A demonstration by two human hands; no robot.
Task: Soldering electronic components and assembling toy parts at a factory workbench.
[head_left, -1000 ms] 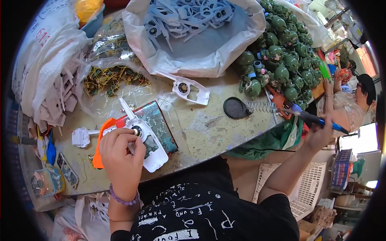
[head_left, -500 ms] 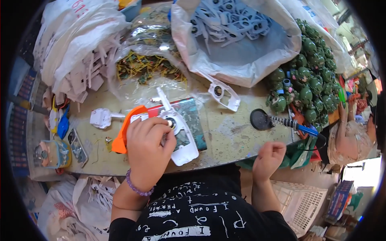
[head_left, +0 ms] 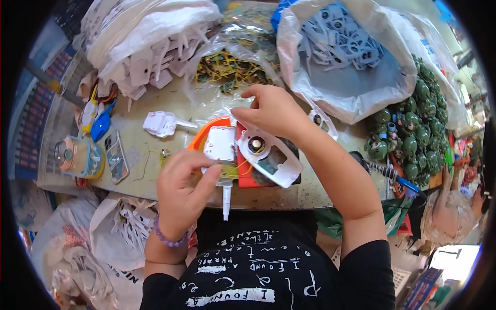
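Note:
My left hand (head_left: pixel 187 182), with a purple bead bracelet at the wrist, bends thumb and forefinger at the left edge of a white plastic part whose handle (head_left: pixel 226 200) points toward me past the table edge. Thin yellow wires (head_left: pixel 242 169) run from near these fingers to a white casing half (head_left: pixel 283 168) with a round speaker (head_left: pixel 257 144) in it. Over the casing's far end reaches my right hand (head_left: pixel 274 109), thumb and forefinger apart. A white boxy piece (head_left: pixel 220 142) lies by an orange piece (head_left: pixel 206 130), beside a red block (head_left: pixel 250 181).
Far back stand a sack (head_left: pixel 356 95) of pale blue casings, a clear bag (head_left: pixel 232 70) of wired circuit boards, and white plastic parts (head_left: pixel 150 70). Green round pieces (head_left: pixel 411 137) pile at right, near a soldering iron (head_left: pixel 400 181). At left are a phone (head_left: pixel 116 157) and drink container (head_left: pixel 77 157).
My right hand has come from the table's front edge across to the casing. The casing has turned and lies farther right; the handled part now points toward me. The view has shifted left.

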